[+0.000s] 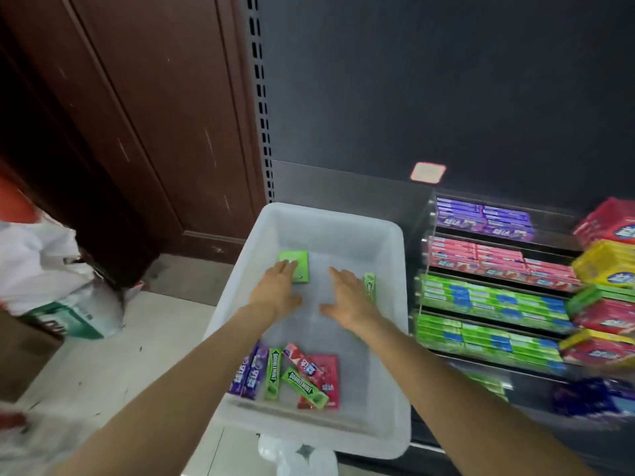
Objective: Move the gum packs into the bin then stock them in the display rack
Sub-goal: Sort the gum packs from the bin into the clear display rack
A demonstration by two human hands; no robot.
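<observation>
both hands (311, 295) are reaching open and empty into the bin (391, 438); flat fingers risk sliding the green pack (299, 266) away.

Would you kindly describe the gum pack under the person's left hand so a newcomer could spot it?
Find the white plastic bin left of the display rack. At its far end, under the left hand fingertips, lies a green gum pack. It is flat and wide, unlike the slim green stick beside the right hand.
</observation>
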